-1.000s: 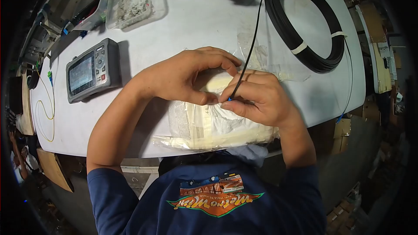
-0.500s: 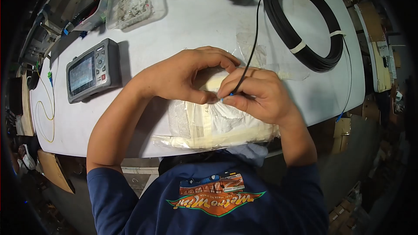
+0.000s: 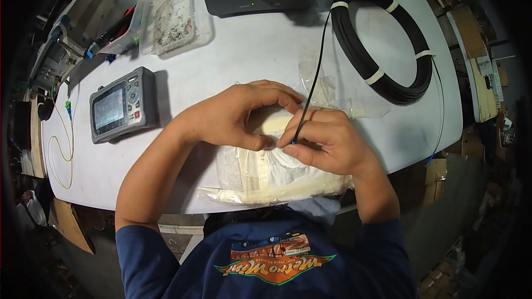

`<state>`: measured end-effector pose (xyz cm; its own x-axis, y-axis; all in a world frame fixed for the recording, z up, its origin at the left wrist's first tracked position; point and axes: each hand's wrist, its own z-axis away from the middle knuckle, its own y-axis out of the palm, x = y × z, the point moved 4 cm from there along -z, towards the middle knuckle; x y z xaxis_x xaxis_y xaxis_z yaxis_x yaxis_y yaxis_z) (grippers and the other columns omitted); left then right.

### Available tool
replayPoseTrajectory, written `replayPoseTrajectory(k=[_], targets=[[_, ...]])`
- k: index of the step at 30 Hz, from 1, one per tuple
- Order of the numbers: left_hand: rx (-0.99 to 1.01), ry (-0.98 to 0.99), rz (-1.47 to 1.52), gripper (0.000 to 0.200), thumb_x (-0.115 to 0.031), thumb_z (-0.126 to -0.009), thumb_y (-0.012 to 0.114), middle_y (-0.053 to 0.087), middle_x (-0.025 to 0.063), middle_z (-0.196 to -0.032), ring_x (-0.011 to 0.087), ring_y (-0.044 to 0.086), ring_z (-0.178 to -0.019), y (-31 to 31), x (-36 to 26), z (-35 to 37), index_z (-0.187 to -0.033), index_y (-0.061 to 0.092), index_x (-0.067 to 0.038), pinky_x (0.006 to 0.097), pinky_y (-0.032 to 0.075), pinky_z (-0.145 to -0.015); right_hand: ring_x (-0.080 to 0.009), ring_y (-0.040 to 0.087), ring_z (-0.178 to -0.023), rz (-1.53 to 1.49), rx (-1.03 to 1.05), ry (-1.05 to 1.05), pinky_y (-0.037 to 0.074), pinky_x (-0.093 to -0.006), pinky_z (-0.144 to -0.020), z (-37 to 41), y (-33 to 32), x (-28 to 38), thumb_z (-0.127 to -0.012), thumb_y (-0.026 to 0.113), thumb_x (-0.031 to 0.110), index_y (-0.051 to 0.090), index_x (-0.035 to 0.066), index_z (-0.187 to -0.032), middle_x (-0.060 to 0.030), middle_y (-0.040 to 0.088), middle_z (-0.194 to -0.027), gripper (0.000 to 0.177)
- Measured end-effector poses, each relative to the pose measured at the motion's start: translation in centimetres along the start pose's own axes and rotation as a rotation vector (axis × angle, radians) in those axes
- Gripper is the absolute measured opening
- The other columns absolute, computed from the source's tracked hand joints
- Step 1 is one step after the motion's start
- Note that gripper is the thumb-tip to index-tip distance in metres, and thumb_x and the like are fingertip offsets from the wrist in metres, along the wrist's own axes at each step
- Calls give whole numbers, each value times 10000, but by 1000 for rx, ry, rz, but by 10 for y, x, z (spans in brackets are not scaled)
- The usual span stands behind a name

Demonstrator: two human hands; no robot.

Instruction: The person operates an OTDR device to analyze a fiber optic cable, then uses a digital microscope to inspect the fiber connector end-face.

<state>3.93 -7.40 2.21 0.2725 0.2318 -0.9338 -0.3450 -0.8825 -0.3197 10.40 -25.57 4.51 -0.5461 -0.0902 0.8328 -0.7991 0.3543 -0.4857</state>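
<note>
My right hand point(image 3: 330, 141) pinches the blue-tipped end of a thin black cable point(image 3: 314, 86), just above a plastic-wrapped pad with white tissue point(image 3: 291, 170) on top. The blue connector point(image 3: 293, 142) shows only slightly between the thumb and fingers. My left hand point(image 3: 235, 113) arches over the pad's upper left side, thumb and fingers spread apart. Its thumb tip lies on the white tissue, close to my right fingertips. What its far fingers touch is partly hidden.
A coiled black cable point(image 3: 348, 41) bound with white ties lies at the right. A handheld tester point(image 3: 123, 105) stands on the left. At the back are a black device with a lens point(image 3: 260, 0) and a clear plastic tray point(image 3: 176, 25). A yellow fibre cord point(image 3: 54, 158) hangs near the left edge.
The whole view has shifted, so the table objects appear lower and more of the black device shows. My right hand has moved slightly over the tissue with the connector; my left hand keeps its pose.
</note>
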Motion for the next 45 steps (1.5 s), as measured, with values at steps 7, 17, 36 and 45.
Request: replayPoseTrajectory(k=[7,17,36,45], targets=[[6,-15,-11,690,-130,-653,837,603,201,-1435,369,565,-1361,0,-3,-1,-1307,639,-36,461,421,-1153,-264,717,-812,-1,-63,-47,566,-374,-737,1,2,-1,-855,815,151,796,74,-968,-91,735,-870,139],[-8,-13,4,633,-97,-673,812,623,177,-1416,356,581,-1327,-2,-4,-1,-1278,642,-21,440,439,-1133,-262,714,-805,16,-97,-67,568,-375,-756,-3,2,2,-868,814,158,805,86,-976,-84,739,-859,131],[5,-21,4,657,-96,-661,788,597,200,-1449,366,556,-1367,-1,-3,0,-1296,640,-22,452,408,-1171,-247,680,-767,60,-55,-113,558,-376,-752,-1,2,-1,-843,841,197,825,120,-988,-53,720,-806,165],[-7,-60,39,656,-95,-667,803,600,192,-1447,357,560,-1362,-1,0,0,-1298,639,-24,448,405,-1172,-249,673,-780,88,-57,-126,557,-372,-770,-2,2,1,-831,841,196,829,132,-984,-36,733,-823,166]])
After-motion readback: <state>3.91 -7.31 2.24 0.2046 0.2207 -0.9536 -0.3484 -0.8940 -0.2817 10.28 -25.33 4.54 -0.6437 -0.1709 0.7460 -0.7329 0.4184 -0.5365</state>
